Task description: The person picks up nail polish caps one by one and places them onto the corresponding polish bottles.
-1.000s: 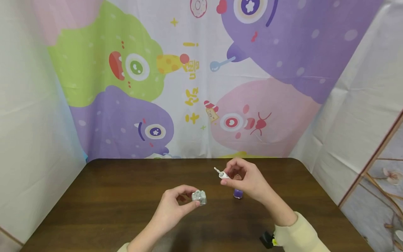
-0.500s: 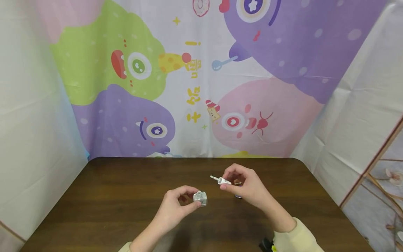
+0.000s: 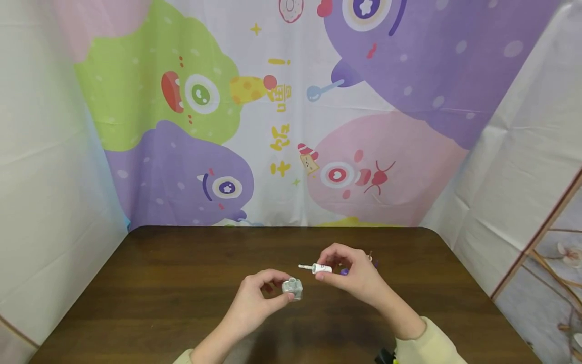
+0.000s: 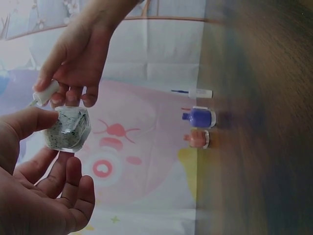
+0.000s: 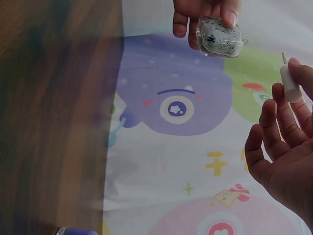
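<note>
My left hand grips a small clear nail polish bottle between thumb and fingers. Its polish is pale with dark speckles, and the neck is uncapped. In my right hand is a white cap, pinched between thumb and fingertips. From that cap a coated brush points left, a little above and right of the bottle's neck, apart from it. The right wrist view also has the speckled bottle and the white cap.
On the table beyond my right hand stand an uncapped purple polish bottle and an orange-pink one. Beside them is another white cap with a blue-purple brush. A black object shows by my right sleeve. A cartoon-printed cloth hangs behind the table.
My right hand has come lower and closer to the bottle, and the brush has swung nearly level, pointing left. The left hand with the bottle has shifted slightly right.
</note>
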A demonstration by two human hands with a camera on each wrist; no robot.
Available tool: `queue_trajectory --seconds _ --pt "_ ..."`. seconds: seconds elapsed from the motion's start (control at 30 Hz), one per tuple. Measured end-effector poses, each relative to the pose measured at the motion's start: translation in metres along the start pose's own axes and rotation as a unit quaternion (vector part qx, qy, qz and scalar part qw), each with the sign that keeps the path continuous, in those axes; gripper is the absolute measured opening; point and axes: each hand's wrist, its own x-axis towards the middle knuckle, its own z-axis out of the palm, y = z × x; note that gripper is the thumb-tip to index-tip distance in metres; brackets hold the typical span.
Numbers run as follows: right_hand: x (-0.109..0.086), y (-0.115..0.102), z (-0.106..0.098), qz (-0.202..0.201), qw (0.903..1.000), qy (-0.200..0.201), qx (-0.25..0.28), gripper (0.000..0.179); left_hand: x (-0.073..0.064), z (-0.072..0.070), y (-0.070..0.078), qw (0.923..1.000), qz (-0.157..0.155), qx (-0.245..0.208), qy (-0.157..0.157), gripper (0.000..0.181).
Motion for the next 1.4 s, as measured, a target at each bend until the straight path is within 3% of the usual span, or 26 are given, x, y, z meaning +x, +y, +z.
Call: queue_trajectory --seconds 0.43,0.57,0.73,1.03,1.4 --pt "-0.002 0.020 0.000 0.010 0.9999 0.001 0.002 0.018 -0.001 0.003 0.003 0.9994 0.035 -0.004 -0.006 0.023" --pt "-0.002 0.011 0.000 0.003 1.0000 -0.001 0.002 0.017 -0.001 0.004 0.002 0.9991 0.041 0.003 -0.007 0.023" --pt "-0.001 0.000 -0.001 -0.017 0.9999 -0.001 -0.003 0.016 0.000 0.005 0.002 0.9991 0.041 0.008 -0.004 0.026" --pt "0.000 0.027 -0.001 -0.031 0.9994 -0.014 -0.010 0.019 0.000 0.003 0.002 0.9990 0.045 0.006 -0.004 0.027" --pt "0.002 0.027 -0.001 -0.051 0.9980 -0.032 -0.022 0.016 0.000 0.001 0.003 0.9989 0.045 0.010 -0.006 0.027"
